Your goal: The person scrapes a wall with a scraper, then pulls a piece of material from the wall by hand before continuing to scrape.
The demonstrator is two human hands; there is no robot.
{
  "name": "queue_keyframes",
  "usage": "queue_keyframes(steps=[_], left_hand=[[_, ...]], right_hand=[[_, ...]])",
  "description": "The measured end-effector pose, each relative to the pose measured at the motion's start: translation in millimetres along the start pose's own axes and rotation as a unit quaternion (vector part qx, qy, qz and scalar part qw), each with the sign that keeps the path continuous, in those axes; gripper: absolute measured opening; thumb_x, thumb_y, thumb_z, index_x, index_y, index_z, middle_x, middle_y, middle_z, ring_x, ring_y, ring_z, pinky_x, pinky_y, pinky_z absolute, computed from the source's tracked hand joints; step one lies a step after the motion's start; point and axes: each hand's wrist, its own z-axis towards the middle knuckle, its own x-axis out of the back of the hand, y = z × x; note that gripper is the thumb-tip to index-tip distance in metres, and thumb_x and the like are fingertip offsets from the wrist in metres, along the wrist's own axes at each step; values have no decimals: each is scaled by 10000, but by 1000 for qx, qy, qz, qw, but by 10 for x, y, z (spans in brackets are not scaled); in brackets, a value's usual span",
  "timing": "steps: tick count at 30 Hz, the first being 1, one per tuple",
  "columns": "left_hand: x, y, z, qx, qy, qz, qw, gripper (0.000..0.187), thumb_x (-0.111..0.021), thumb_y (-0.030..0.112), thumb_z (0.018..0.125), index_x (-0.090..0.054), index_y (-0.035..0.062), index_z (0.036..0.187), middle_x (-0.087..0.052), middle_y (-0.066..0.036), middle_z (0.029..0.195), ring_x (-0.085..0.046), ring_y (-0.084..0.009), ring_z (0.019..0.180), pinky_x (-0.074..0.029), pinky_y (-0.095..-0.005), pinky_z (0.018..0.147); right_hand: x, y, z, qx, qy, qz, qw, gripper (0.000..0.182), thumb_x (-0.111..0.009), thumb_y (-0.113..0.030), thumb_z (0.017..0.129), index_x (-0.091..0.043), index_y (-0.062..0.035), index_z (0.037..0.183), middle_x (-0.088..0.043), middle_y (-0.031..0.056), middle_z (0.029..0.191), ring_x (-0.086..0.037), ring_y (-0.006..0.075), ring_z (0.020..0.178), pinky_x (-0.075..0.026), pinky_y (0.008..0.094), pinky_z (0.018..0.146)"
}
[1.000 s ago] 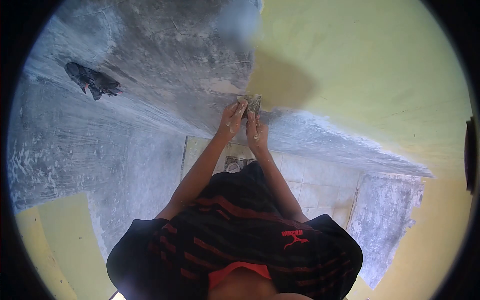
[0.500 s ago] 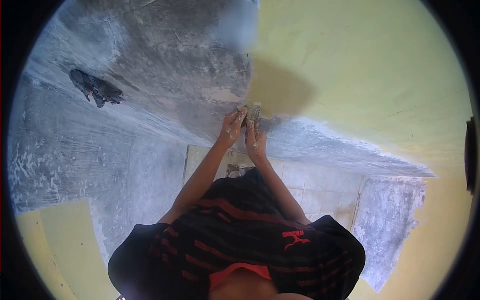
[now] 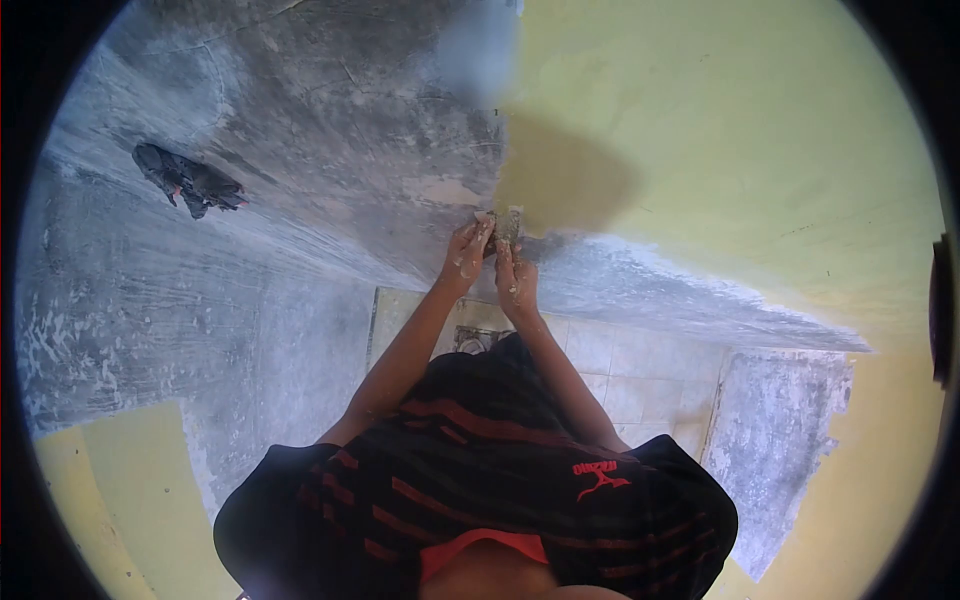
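Note:
My left hand [image 3: 466,255] is closed on a small flat putty scraper [image 3: 488,222] with a pale smeared corner. Right beside it, my right hand [image 3: 517,282] grips a putty knife [image 3: 509,226], its upright blade caked with grey-brown putty. The two tools come together edge to edge in front of the wall. Whitish smears cover the fingers of both hands. Behind the tools, the bare grey wall [image 3: 380,150] meets the yellow-green paint [image 3: 720,120].
A dark cloth [image 3: 190,180] hangs on the grey wall at the left. Below my arms lies a pale tiled floor [image 3: 640,370], with a dark-framed object [image 3: 470,340] partly hidden by my shirt. At the far right edge is a dark brown strip [image 3: 940,310].
Both hands stay close together at nearly the same spot. My right hand has shifted slightly right and down, and its putty knife stands a little straighter.

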Motion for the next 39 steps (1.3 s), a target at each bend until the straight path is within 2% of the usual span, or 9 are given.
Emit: queue_keyframes(steps=[1,3,10,13,22,25,27,30,39], left_hand=[[36,-64,-29,13,12,12,1000,304,-553,280,1115,-664,-2,1136,-664,-4,1019,-626,-83,912,-561,-289,822],[28,-126,-55,9,14,3,1000,310,-553,283,1115,-665,-6,1130,-667,-5,1019,-629,-84,904,-562,-290,813],[4,-27,-43,-7,8,-48,999,319,-533,297,1120,-672,11,1123,-683,-19,1006,-665,-110,901,-570,-298,816],[-81,-53,-139,46,44,-52,997,316,-535,307,1119,-673,23,1123,-685,-25,1011,-671,-118,907,-576,-306,821],[-99,-8,-152,40,43,-61,996,329,-541,332,1113,-668,31,1159,-701,-41,1043,-700,-142,944,-587,-324,853],[-84,68,-136,32,29,-94,995,315,-545,333,1111,-664,46,1164,-713,-52,1060,-720,-166,949,-591,-327,864],[-124,24,-134,36,27,-112,993,337,-535,363,1110,-657,52,1158,-734,-70,1036,-738,-186,918,-601,-328,847],[-212,-67,-182,59,31,-127,990,365,-523,404,1110,-647,63,1149,-756,-89,1012,-755,-205,892,-611,-329,832],[-347,-268,-108,102,26,-271,957,458,-459,476,1114,-650,62,1150,-751,-93,1024,-721,-208,1027,-590,-350,926]], right_hand=[[-27,73,-27,-4,-1,3,1000,524,-562,-342,1089,-667,105,836,-584,274,635,-567,207,552,-444,461,569],[-2,96,10,-5,2,-25,1000,592,-540,-404,1101,-604,13,687,-528,52,565,-505,142,541,-396,360,524],[-37,77,58,31,-14,-25,999,573,-541,-400,1101,-644,26,732,-539,46,567,-521,129,565,-412,372,532],[11,24,-10,-17,-17,-25,999,560,-546,-391,1099,-646,34,749,-538,65,565,-517,136,557,-411,382,530],[98,-104,-21,57,-12,-51,997,585,-541,-384,1097,-604,79,745,-489,133,546,-507,193,527,-398,433,527],[113,-179,-15,54,-16,-71,996,560,-546,-368,1093,-626,90,782,-536,197,565,-554,311,514,-404,465,536],[129,-213,-21,76,-11,-107,991,527,-546,-362,1087,-661,89,838,-612,283,652,-625,471,617,-429,499,575],[306,-284,-50,68,-29,-154,985,511,-537,-374,1085,-684,79,898,-641,332,748,-631,556,778,-459,528,617],[495,-565,0,-25,-106,-309,945,531,-477,-428,1082,-726,31,987,-679,345,884,-670,540,926,-532,591,777]])
